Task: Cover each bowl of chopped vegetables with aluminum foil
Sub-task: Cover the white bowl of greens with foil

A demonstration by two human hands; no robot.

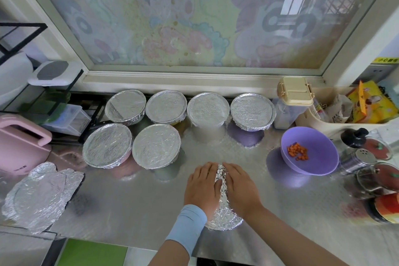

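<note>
At the front of the desk (140,201), the left hand (201,185) and right hand (241,188) press a crumpled foil sheet (223,207) flat, fingers straight and together; rubbing too hard could tear it. To the right, the purple bowl (319,157) holds diced carrot (296,151), uncovered; six foil-capped bowls (166,106) behind hide their contents.

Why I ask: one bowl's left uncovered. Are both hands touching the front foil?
Touching. Head view: left hand and right hand press flat on the foil beneath them.

Home kitchen: steel counter (140,201), spice jars (364,156), foil-covered bowls (166,106), pink appliance (19,142) by window (194,17).
</note>
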